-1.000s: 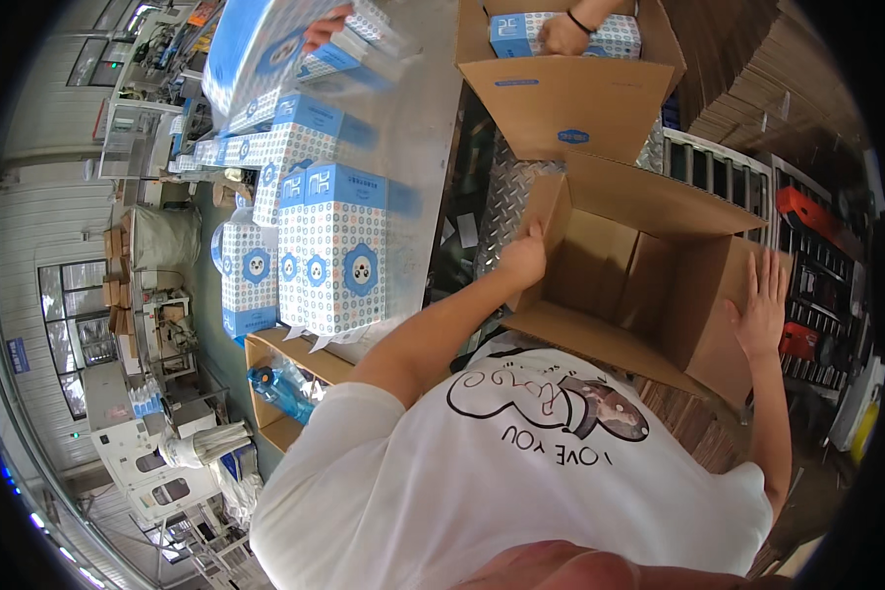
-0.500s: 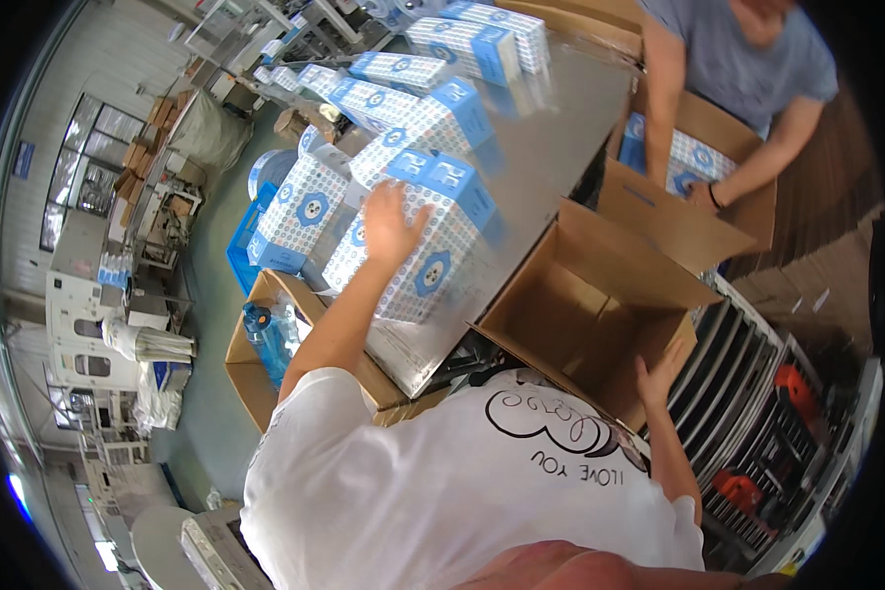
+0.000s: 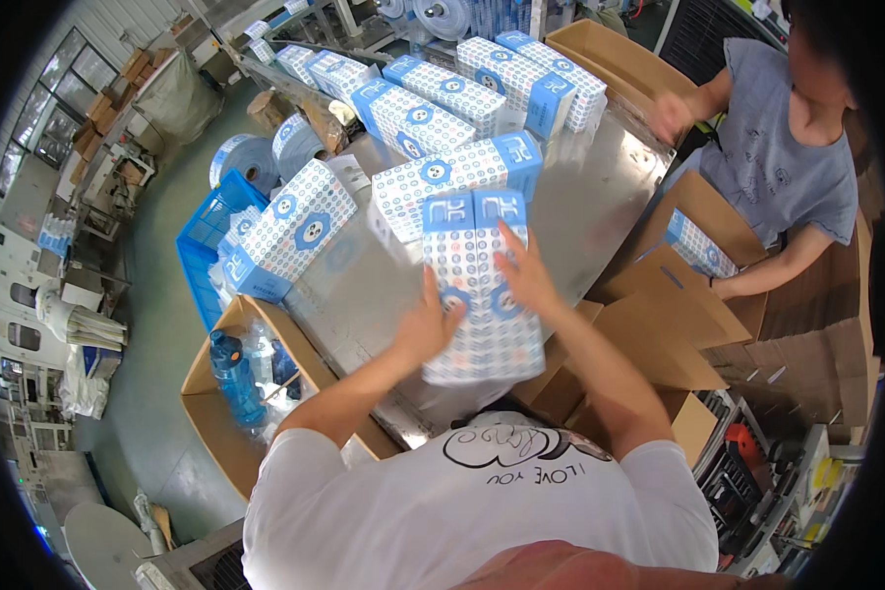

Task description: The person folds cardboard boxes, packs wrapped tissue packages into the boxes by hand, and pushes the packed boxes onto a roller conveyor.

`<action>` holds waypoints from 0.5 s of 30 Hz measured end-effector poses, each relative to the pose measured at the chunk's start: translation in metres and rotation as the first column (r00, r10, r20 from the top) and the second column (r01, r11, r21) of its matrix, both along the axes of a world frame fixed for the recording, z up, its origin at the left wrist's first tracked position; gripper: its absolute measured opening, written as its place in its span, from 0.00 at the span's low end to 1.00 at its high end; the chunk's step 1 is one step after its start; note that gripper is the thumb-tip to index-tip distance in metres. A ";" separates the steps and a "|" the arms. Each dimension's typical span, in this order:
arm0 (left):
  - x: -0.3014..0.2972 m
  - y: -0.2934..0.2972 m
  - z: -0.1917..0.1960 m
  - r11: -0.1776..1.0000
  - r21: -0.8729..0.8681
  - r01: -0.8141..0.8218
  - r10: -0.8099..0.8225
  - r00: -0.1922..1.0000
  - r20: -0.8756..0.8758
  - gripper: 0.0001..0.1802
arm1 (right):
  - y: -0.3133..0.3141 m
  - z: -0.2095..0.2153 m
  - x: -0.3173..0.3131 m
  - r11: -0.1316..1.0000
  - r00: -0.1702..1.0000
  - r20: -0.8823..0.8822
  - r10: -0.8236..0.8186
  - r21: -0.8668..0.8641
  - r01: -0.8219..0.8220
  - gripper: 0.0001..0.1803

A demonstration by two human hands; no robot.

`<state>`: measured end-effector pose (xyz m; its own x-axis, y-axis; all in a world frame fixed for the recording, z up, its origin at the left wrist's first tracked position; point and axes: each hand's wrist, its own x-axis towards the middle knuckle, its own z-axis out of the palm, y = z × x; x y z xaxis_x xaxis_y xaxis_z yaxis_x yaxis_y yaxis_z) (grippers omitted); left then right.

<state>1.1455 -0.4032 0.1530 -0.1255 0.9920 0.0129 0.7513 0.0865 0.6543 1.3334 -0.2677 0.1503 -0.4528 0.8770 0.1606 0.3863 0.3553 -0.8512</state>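
Note:
Two long blue-and-white patterned packs point(image 3: 482, 339), side by side, are held up between my hands over the near edge of the metal table point(image 3: 329, 295). My left hand point(image 3: 429, 326) presses their left side. Against the right side lies my right hand point(image 3: 529, 280), fingers reaching over the top. The lower ends of the packs are blurred. Just beyond them another patterned pack point(image 3: 457, 175) lies across the table. Below my right forearm is an open brown carton point(image 3: 674, 408), mostly hidden by the arm.
Several more packs point(image 3: 413, 118) lie along the table's far side, one pack point(image 3: 300, 226) at its left. A blue crate point(image 3: 206, 226) and a carton with a blue bottle point(image 3: 232, 369) stand left. At right a co-worker point(image 3: 782, 147) reaches into a carton point(image 3: 718, 211) holding packs.
My right hand has left the open carton's edge and joined my left hand on the packs. The packs have come up off the table. One co-worker's hand has lifted out of their carton.

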 end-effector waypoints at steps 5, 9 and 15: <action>0.014 -0.005 0.108 0.607 -0.521 0.600 -0.701 0.713 0.005 0.42 | 0.070 0.021 -0.005 0.986 0.813 0.582 0.008 0.131 -0.104 0.32; -0.012 0.037 0.074 0.286 0.149 0.947 -0.778 0.320 -0.541 0.40 | 0.039 0.022 -0.059 0.902 0.675 0.677 -0.293 0.430 -0.039 0.35; 0.004 0.107 0.034 0.247 0.058 0.967 -0.804 0.238 -0.544 0.43 | 0.058 0.039 -0.050 0.923 0.656 0.695 -0.293 0.385 0.005 0.50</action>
